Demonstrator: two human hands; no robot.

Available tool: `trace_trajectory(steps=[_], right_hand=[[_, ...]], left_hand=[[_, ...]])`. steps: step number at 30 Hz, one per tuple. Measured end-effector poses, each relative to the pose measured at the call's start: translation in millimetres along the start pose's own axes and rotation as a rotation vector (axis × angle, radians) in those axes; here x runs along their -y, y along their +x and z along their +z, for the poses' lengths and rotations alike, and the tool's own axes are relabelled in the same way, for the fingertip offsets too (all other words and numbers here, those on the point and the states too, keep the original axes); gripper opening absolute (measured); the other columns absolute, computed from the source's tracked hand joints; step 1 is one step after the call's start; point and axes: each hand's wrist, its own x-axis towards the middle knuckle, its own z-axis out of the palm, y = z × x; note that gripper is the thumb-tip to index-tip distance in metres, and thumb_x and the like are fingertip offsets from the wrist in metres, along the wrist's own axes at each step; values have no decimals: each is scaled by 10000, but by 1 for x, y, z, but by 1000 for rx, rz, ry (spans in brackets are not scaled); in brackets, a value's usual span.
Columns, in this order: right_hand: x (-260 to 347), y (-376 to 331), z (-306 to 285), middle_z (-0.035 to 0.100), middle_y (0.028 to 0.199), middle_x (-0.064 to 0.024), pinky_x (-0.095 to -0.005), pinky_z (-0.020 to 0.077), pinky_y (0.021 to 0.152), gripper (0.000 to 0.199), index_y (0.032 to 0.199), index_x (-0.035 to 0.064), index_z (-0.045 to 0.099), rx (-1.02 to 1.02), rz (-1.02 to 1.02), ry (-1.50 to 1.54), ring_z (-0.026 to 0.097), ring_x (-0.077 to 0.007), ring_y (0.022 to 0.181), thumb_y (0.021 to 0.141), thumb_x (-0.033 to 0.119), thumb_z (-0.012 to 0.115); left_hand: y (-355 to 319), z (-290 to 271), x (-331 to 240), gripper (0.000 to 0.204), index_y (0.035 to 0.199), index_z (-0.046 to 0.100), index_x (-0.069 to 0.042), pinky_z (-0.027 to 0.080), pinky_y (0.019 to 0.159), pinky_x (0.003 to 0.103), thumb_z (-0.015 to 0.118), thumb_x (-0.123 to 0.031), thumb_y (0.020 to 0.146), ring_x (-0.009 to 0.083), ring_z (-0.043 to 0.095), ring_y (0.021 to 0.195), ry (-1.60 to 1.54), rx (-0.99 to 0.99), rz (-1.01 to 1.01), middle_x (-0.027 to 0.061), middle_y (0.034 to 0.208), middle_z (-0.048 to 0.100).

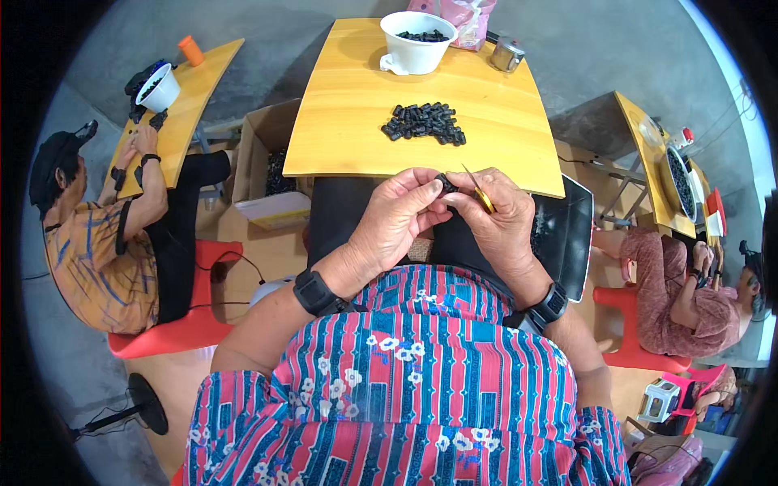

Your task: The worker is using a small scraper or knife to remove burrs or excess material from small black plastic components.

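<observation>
The person's forearms (259, 326) are angling inward; the left hand (397, 209) is pinching, its thumb (423, 197) pressing toward the index finger (413, 176), while the right hand (502, 217) is gripping close beside it.

A small workshop, by the look of it: bare grey walls (275, 49), a yellow tabletop (340, 105) bearing a heap of small black parts (425, 123) and a white tub (417, 60) of more, a floor carton (251, 182) of dark pieces (279, 176), co-workers (101, 263) on red stools (182, 328) at similar tabletops (194, 93).
</observation>
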Motion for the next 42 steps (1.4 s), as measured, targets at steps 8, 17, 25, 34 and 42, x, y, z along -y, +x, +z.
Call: trace_trajectory(steps=[8,17,25,34,42], right_hand=[[6,-5,-4,668,799,-76,-281,506,651,156,866,60,689,-85,58,-87,657,-185,735,725,90,748],[-1,-6,-3,685,808,-62,-257,505,684,167,899,45,687,-85,234,102,655,-124,761,746,83,743],[3,-2,-4,683,788,-43,-248,508,701,160,926,38,688,-22,226,103,640,-91,766,771,70,716],[-5,-6,2,667,822,-31,-249,506,712,263,1035,26,661,75,312,250,615,-89,776,783,78,717],[-9,-4,-4,623,832,-37,-249,484,726,330,1067,62,669,159,273,158,589,-100,793,747,92,746]], left_hand=[[1,6,5,172,1085,562,-50,510,830,291,570,-132,934,106,590,850,-19,2,-20,31,981,608],[6,7,-1,218,1126,576,-33,533,810,283,585,-115,924,96,596,821,-8,-17,-33,28,981,609],[7,2,2,202,1107,584,-54,540,794,277,599,-111,913,88,602,800,6,-13,0,22,962,614],[9,0,8,113,962,583,-68,552,711,236,628,-153,902,62,591,760,38,-70,-36,3,876,605],[7,-3,8,129,1008,589,-59,545,723,234,611,-142,911,64,586,767,-30,-49,-139,3,877,600]])
